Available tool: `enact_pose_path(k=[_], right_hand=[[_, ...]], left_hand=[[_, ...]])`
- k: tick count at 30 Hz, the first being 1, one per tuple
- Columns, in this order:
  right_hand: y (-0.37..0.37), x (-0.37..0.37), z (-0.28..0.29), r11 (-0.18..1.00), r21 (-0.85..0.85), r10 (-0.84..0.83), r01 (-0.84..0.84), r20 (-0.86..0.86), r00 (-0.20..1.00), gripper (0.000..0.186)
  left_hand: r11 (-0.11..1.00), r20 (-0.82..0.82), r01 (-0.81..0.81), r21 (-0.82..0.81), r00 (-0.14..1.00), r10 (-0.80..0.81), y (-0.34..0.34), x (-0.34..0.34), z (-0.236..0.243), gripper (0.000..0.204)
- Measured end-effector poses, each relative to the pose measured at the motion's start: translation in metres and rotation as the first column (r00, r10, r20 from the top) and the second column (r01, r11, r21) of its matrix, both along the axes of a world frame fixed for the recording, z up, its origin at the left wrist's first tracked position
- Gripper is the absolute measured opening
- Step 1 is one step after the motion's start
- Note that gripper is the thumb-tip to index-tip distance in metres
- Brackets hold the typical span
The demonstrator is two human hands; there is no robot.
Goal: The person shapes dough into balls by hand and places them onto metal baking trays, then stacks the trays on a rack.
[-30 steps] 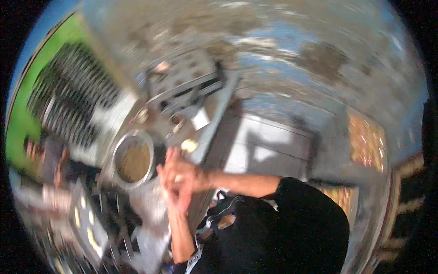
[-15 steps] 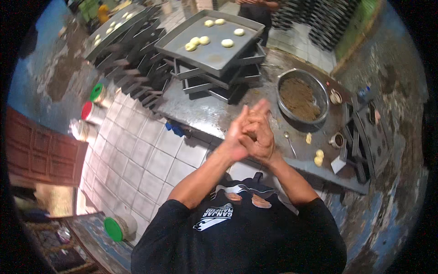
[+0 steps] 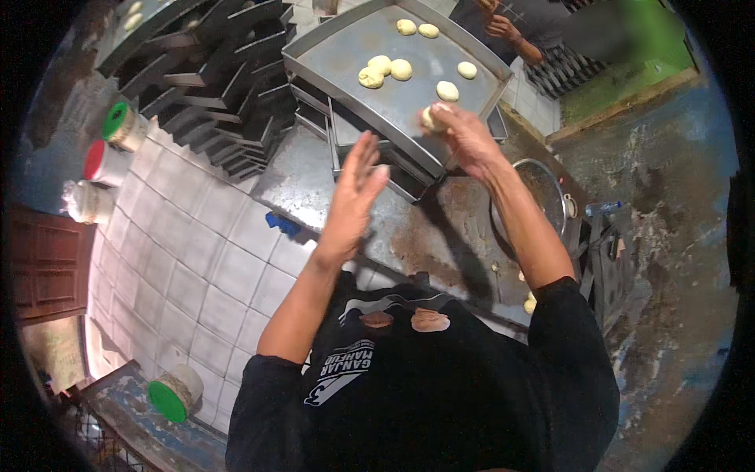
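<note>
My right hand [image 3: 469,140] reaches over the near right edge of a metal baking tray [image 3: 334,49], pinching a pale yellow dough ball [image 3: 429,118] in its fingertips. Several dough balls [image 3: 401,70] lie on that tray, some touching each other, others apart. In front of the tray stack, my left hand [image 3: 355,193] hangs in the air with fingers stretched out and nothing in it. My right forearm hides much of the metal bowl [image 3: 561,189], whose brown filling is out of sight.
Beneath the top tray, more trays are stacked crosswise on the worn table [image 3: 307,169]. Dark racks of trays [image 3: 228,86] stand to the left. Across the table is another person's hand [image 3: 503,28]. Lidded buckets [image 3: 106,161] line the tiled floor. Dough pieces [image 3: 530,303] lie near the right elbow.
My hands were pressed together over the table beside the bowl. They have parted: the right has moved up to the tray with a dough ball, the left has opened. The view has shifted too.
</note>
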State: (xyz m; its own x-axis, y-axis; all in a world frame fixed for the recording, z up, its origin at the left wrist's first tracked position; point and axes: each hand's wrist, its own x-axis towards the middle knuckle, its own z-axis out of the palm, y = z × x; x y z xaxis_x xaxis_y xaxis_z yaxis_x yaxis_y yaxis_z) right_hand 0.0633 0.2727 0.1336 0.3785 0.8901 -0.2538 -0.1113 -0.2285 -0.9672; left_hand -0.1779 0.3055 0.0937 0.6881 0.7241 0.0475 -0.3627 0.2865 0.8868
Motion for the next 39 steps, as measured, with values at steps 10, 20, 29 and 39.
enact_pose_path(k=[10, 20, 29, 39], right_hand=[[0.068, 0.048, -0.102, 0.943, -0.296, 0.328, -0.15, 0.901, 0.282, 0.055], [0.106, 0.07, -0.064, 0.798, -0.503, 0.588, -0.333, 0.77, 0.249, 0.051], [0.165, 0.056, -0.049, 0.89, -0.344, 0.25, -0.299, 0.917, -0.31, 0.036], [-0.072, -0.186, -0.018, 0.616, 0.283, -0.038, -0.735, 0.943, 0.331, 0.022]], left_hand=[[0.968, -0.201, -0.242, -0.067, 0.953, 0.225, 0.101, -0.051, -0.059, 0.039], [0.973, -0.186, -0.209, -0.103, 0.965, 0.187, 0.115, -0.024, -0.048, 0.034], [0.913, -0.165, -0.325, 0.246, 0.914, 0.369, 0.052, -0.03, -0.052, 0.029], [0.635, -0.053, -0.771, -0.051, 0.637, 0.769, -0.109, -0.049, -0.048, 0.039]])
